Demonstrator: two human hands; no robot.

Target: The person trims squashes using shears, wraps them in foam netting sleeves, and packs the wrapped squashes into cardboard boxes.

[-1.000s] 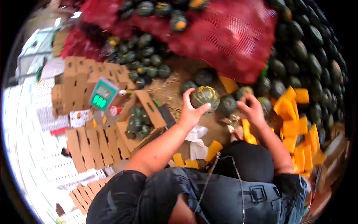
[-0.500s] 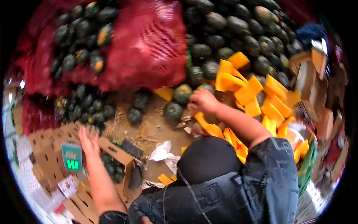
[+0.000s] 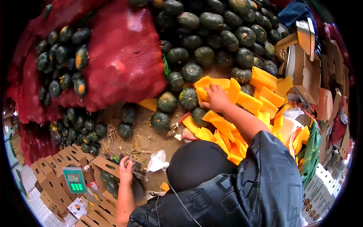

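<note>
Head view, downward, as I read it from my remote station. My right hand [image 3: 216, 97] was stretched forward and lay palm down, fingers spread, on an orange cut squash wedge [image 3: 207, 82] at the near edge of the wedge pile [image 3: 261, 96]; this grip was open and merely pressing on the piece, which sat directly under the fingertips. A whole dark green squash [image 3: 188, 98] stood just beside that hand, on its left, touching the same wedge, and another green squash [image 3: 199, 115] lay just below the wrist. My left hand [image 3: 126, 171] was drawn back low and to the left, well apart from the right one, resting on the rim of an open cardboard box [image 3: 107, 165] that held small green squashes [image 3: 110, 184]; its fingers curled around something dark, but I could not tell what, nor whether that grip was fully closed. A green digital scale [image 3: 74, 180] stood on flat cartons just left of the box. A red mesh sack [image 3: 124, 56] covered part of the heap of green squashes [image 3: 223, 34] beyond both hands. A crumpled white wrapper [image 3: 157, 160] lay on the dirt floor [image 3: 151, 138] between the hands.
</note>
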